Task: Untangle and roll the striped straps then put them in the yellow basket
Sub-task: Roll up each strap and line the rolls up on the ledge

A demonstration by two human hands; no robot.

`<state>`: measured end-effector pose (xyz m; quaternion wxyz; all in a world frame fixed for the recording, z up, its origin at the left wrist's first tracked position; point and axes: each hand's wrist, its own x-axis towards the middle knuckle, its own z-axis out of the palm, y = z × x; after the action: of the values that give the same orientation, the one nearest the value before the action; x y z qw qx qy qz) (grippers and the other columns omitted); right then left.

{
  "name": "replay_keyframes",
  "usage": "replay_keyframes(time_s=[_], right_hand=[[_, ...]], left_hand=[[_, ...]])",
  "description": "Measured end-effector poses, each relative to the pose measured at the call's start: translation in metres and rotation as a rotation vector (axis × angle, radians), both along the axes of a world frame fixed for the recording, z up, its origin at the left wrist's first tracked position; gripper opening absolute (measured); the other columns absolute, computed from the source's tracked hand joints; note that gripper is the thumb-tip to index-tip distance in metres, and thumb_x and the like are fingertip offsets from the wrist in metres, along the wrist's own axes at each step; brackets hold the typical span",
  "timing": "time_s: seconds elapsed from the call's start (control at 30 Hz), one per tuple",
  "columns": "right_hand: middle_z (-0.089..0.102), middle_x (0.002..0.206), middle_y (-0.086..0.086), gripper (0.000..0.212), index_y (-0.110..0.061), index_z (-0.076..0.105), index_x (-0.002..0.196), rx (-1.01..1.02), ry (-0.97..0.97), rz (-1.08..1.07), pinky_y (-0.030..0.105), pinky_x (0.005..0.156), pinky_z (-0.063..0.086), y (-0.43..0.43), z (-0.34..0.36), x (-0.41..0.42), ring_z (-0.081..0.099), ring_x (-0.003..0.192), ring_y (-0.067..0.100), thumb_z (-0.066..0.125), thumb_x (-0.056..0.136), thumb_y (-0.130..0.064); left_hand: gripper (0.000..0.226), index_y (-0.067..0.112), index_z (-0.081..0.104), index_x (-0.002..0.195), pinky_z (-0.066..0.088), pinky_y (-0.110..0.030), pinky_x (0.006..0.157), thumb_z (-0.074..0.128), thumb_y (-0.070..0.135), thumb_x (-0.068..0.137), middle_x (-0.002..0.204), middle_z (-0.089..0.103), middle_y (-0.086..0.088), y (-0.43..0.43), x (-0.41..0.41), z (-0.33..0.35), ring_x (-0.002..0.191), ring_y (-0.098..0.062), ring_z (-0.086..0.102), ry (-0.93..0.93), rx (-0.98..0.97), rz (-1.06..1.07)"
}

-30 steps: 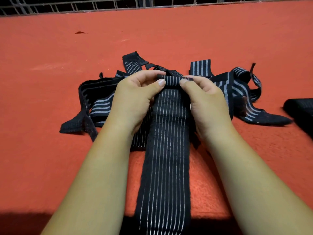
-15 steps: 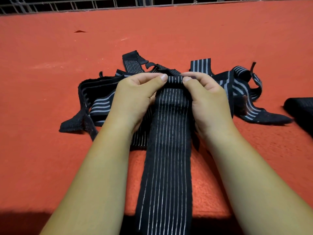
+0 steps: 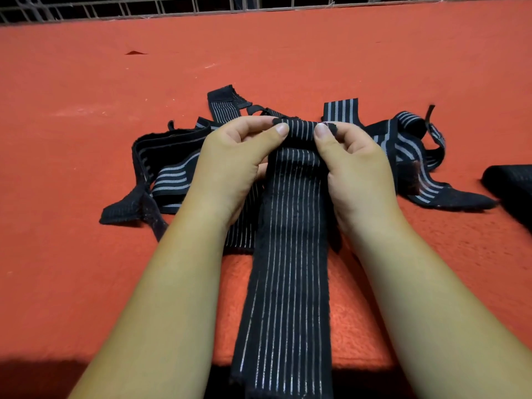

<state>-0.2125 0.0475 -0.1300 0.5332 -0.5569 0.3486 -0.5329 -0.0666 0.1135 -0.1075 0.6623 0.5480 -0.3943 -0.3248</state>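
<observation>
**Head view.** From my remote station, the red, felt-covered counter (image 3: pixel 86 254) fills almost the whole view. A metal wire grid (image 3: pixel 172 7) runs along its far edge.

- **Strap being rolled:** The long striped strap (image 3: pixel 288 283) is black with thin pale lengthwise lines. It lies flat along the counter's middle, runs toward the near edge and hangs over it.
- **Other straps:** The tangle of other striped straps (image 3: pixel 172 174) spreads across the counter's centre, behind the long strap and on both sides of it. Some carry broad grey bands, and several are twisted or looped over one another. The long strap's far end rests above this heap.
- **Hands:** The left hand (image 3: pixel 230 162) and the right hand (image 3: pixel 359 174) meet at that far end. The forearms come in from the near edge, one on each side of the strap.
- **Grip:** Both hands grasp the small roll (image 3: pixel 300 129) formed at the strap's far end. The fingers (image 3: pixel 253 122) curl over its far side. The thumbs press its near side, the left at the roll's left end and the right at its right end.
- **Roll:** It is thin, and most of the strap lies unrolled.
- **Right side:** Part of a dark fabric bundle (image 3: pixel 512 182) shows there, cut off by the frame. I cannot tell what it is.
- **Far left corner:** A small dark fleck (image 3: pixel 135 52) lies on the felt nearby.
</observation>
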Motion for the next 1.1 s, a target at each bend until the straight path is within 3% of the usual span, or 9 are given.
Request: replay_keyframes(time_s=[0.1,0.2,0.3,0.4,0.53,0.73,0.83,1.0,1.1], right_hand=[[0.079,0.102,0.000,0.010,-0.021,0.076,0.113,-0.037,-0.024,0.021,0.048,0.094,0.063,-0.0003,0.0005,0.0007,0.077,0.099,0.022,0.070,0.105,-0.021],[0.078,0.107,-0.001,0.016,-0.024,0.077,0.116,-0.062,-0.035,0.048,0.049,0.098,0.062,0.0019,0.0004,0.0010,0.076,0.107,0.025,0.071,0.104,-0.016],[0.078,0.098,-0.009,0.014,-0.025,0.078,0.115,-0.023,-0.046,0.058,0.039,0.086,0.064,0.0054,0.0025,0.0003,0.077,0.098,0.018,0.076,0.101,-0.024],[0.074,0.085,-0.011,0.026,-0.023,0.076,0.112,0.035,0.030,-0.021,0.029,0.074,0.059,0.0056,0.0037,0.0009,0.071,0.078,0.004,0.076,0.099,-0.045],[0.082,0.093,-0.001,0.050,-0.018,0.080,0.103,0.065,0.136,-0.041,0.053,0.093,0.062,0.0032,0.0027,0.0005,0.079,0.093,0.020,0.058,0.103,-0.063],[0.083,0.096,0.002,0.047,-0.017,0.082,0.101,0.018,0.176,-0.014,0.055,0.095,0.061,0.0045,0.0029,0.0002,0.080,0.096,0.022,0.054,0.108,-0.055],[0.081,0.098,0.011,0.048,-0.011,0.077,0.103,-0.004,0.216,-0.025,0.060,0.093,0.059,0.0029,-0.0008,0.0005,0.077,0.096,0.033,0.053,0.107,-0.053],[0.082,0.100,-0.006,0.036,-0.023,0.080,0.105,-0.071,0.196,-0.023,0.055,0.098,0.059,0.0064,0.0001,-0.0001,0.077,0.101,0.017,0.047,0.112,-0.037],[0.081,0.112,-0.008,0.036,-0.026,0.077,0.119,-0.108,0.190,0.019,0.054,0.105,0.056,0.0060,-0.0007,0.0017,0.075,0.112,0.014,0.044,0.112,-0.035]], left_hand=[[0.016,0.015,0.082,0.107,0.063,-0.033,0.078,0.079,0.029,0.099,0.106,0.082,-0.009,0.0014,-0.0038,0.0016,0.090,-0.017,0.078,-0.003,0.002,-0.005],[0.015,0.018,0.084,0.104,0.066,-0.041,0.085,0.079,0.032,0.099,0.105,0.083,-0.006,0.0004,-0.0028,0.0002,0.094,-0.020,0.079,-0.021,0.002,0.025],[0.010,0.022,0.086,0.103,0.060,-0.056,0.104,0.082,0.027,0.096,0.108,0.083,-0.002,-0.0008,-0.0001,-0.0006,0.110,-0.028,0.078,-0.017,-0.033,0.052],[0.012,0.021,0.085,0.107,0.062,-0.045,0.101,0.082,0.022,0.096,0.109,0.083,-0.001,-0.0018,0.0013,-0.0015,0.111,-0.023,0.078,-0.017,-0.053,0.051],[0.018,0.019,0.083,0.112,0.062,-0.035,0.097,0.082,0.013,0.095,0.113,0.082,-0.004,-0.0029,0.0031,-0.0032,0.110,-0.018,0.078,-0.004,-0.073,0.019],[0.038,0.011,0.077,0.123,0.061,-0.043,0.105,0.078,-0.007,0.090,0.120,0.080,-0.009,-0.0049,0.0024,-0.0054,0.118,-0.027,0.075,-0.010,-0.106,-0.024],[0.039,0.011,0.076,0.125,0.061,-0.034,0.098,0.079,-0.006,0.090,0.111,0.081,-0.004,-0.0056,0.0033,-0.0064,0.109,-0.016,0.077,-0.024,-0.085,0.002],[0.040,0.009,0.072,0.134,0.058,-0.041,0.108,0.075,-0.001,0.096,0.116,0.082,-0.003,-0.0067,0.0013,-0.0071,0.115,-0.017,0.077,-0.094,-0.074,-0.001],[0.036,0.010,0.070,0.135,0.060,-0.039,0.106,0.071,0.000,0.100,0.116,0.082,-0.002,-0.0071,-0.0001,-0.0074,0.113,-0.015,0.077,-0.132,-0.073,-0.003]])
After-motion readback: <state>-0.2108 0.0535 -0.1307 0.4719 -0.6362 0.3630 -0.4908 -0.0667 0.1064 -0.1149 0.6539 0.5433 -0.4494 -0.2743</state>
